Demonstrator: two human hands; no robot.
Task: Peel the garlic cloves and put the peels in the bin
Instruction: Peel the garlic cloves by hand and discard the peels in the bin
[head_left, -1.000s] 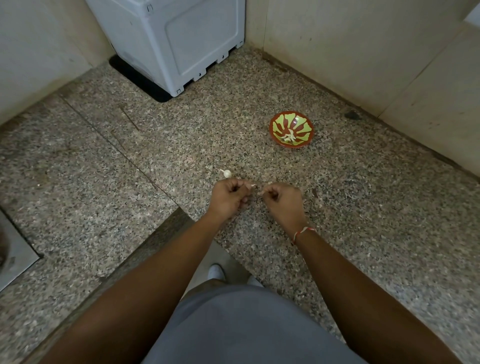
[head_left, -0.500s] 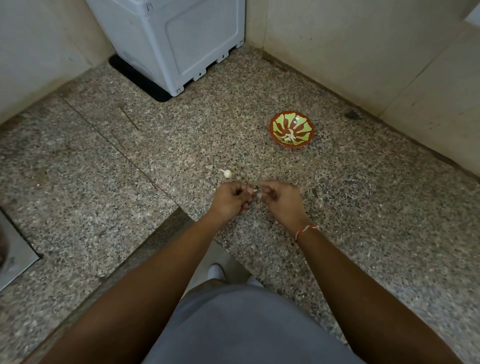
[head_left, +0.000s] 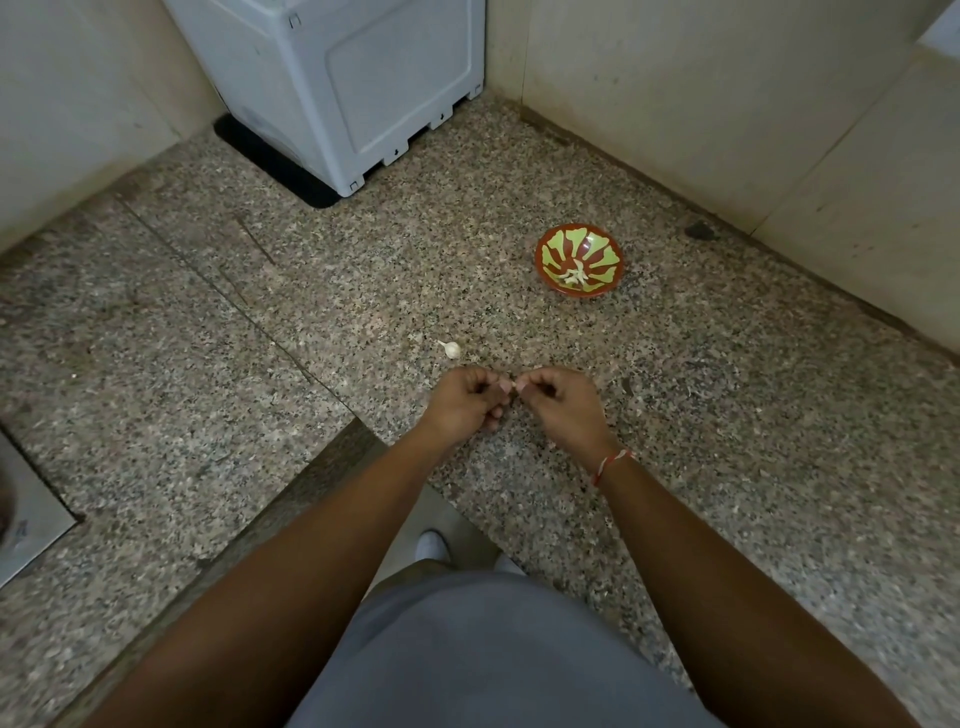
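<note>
My left hand and my right hand meet over the granite counter, fingers curled, both pinching a small garlic clove that barely shows between the fingertips. A second garlic clove with its skin and pointed tip lies on the counter just beyond my left hand. Farther back right stands a red and green bowl with pale garlic pieces at its bottom.
A grey-white plastic appliance on a black mat fills the back corner. Tiled walls close the counter at the back and right. A steel sink edge shows at the far left. The counter's inner corner edge runs under my left forearm.
My two hands were a little apart one second ago; they have come together, and both now pinch the clove. The bowl and the loose clove have not moved.
</note>
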